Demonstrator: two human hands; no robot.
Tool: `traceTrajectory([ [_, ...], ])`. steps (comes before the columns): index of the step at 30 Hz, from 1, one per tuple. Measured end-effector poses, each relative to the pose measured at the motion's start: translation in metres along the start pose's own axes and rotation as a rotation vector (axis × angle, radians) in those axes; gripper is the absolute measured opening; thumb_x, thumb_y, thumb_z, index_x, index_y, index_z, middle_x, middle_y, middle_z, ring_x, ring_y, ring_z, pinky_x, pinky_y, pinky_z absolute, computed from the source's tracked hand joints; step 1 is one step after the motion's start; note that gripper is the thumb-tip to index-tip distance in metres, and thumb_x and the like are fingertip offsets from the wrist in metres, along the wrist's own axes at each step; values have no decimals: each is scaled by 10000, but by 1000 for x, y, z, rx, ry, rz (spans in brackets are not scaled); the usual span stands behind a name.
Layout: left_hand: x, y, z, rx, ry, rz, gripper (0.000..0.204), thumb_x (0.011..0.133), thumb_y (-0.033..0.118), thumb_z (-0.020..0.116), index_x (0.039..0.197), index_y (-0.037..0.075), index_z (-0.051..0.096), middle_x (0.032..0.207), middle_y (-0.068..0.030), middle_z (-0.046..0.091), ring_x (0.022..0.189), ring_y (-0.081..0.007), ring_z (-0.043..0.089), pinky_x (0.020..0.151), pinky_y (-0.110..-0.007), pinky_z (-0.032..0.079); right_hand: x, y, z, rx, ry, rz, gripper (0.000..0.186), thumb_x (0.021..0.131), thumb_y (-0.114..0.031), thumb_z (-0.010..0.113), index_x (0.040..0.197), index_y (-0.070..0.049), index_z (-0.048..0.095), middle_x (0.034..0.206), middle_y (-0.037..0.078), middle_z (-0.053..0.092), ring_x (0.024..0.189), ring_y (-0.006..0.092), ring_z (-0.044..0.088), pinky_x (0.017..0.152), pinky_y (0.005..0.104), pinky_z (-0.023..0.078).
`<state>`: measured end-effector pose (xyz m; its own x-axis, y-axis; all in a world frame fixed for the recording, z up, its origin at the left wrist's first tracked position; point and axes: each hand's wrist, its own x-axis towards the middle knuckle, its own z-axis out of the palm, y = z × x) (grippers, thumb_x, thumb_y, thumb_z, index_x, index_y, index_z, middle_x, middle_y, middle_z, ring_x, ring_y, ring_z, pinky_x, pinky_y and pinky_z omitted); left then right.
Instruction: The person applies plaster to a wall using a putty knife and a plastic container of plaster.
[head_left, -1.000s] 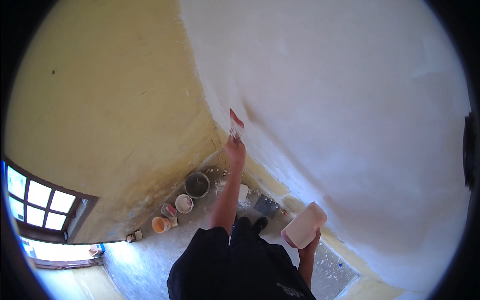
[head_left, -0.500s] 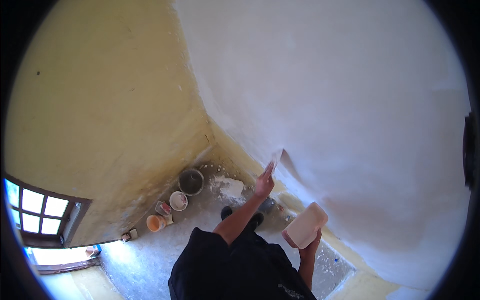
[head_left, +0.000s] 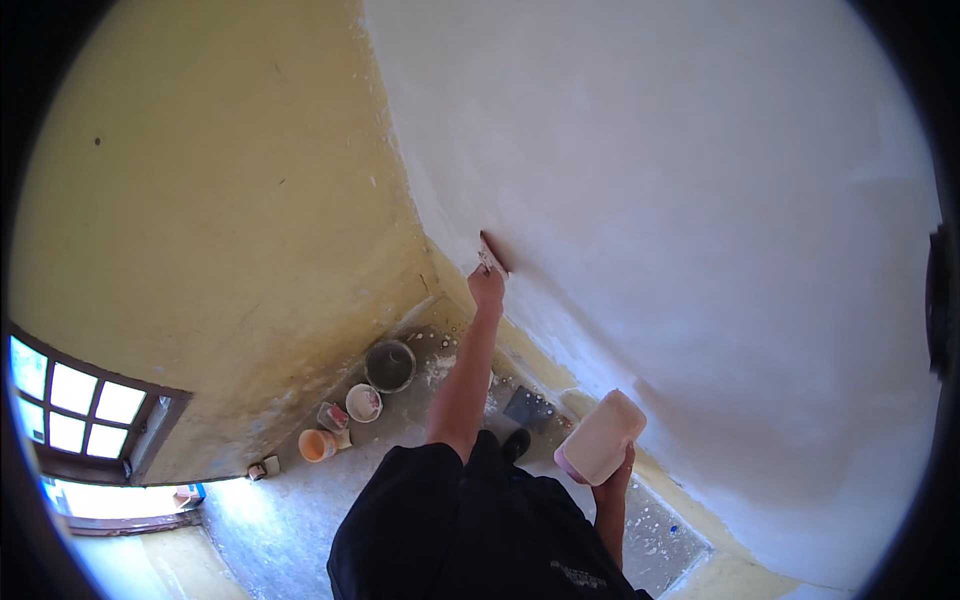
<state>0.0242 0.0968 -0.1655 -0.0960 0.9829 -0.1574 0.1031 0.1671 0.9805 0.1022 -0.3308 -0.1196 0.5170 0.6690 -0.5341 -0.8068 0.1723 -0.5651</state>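
My left hand (head_left: 487,288) is closed round a wide putty knife (head_left: 493,255), whose blade lies against the white-coated wall (head_left: 680,200) near the corner. Low at the right, my right hand (head_left: 613,484) grips a pale pink rectangular tub (head_left: 603,440) from below, tilted and close to the wall's lower part. What the tub contains cannot be made out. A smooth white layer covers most of this wall, with a yellowish band left along its foot.
A yellow wall (head_left: 220,200) meets the white one at the corner. Along its foot stand a dark bucket (head_left: 390,367), a white bucket (head_left: 364,403) and an orange bucket (head_left: 318,446). White splashes mark the grey floor (head_left: 290,510). A paned window (head_left: 85,410) is at the left.
My left hand has swept the putty knife up and left along the wall toward the corner, and the blade's angle has turned. The tub in my right hand has shifted slightly up and left.
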Motion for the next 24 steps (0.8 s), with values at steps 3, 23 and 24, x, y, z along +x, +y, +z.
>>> traceTrajectory([
  [3, -48, 31, 7, 174, 107, 264, 123, 833, 30, 541, 822, -70, 612, 644, -180, 616, 550, -225, 563, 556, -399, 424, 0, -5, 9, 11, -18, -5, 569, 957, -481, 393, 1351, -71, 377, 1246, 123, 533, 1140, 280, 551, 961, 443, 468],
  [23, -147, 6, 5, 178, -13, 559, 398, 847, -43, 527, 1237, 18, 579, 820, -274, 632, 719, -393, 647, 593, -415, 480, 21, -3, 11, -98, -70, 25, 532, 960, -457, 424, 1313, -60, 412, 1206, 114, 559, 1088, 264, 580, 926, 423, 496],
  [24, -144, -5, -1, 157, -3, 637, 377, 856, -28, 529, 1229, 5, 578, 811, -274, 631, 703, -394, 643, 586, -414, 476, 21, -3, 11, -98, -72, 26, 532, 960, -457, 424, 1313, -60, 412, 1206, 114, 559, 1088, 264, 580, 926, 423, 496],
])
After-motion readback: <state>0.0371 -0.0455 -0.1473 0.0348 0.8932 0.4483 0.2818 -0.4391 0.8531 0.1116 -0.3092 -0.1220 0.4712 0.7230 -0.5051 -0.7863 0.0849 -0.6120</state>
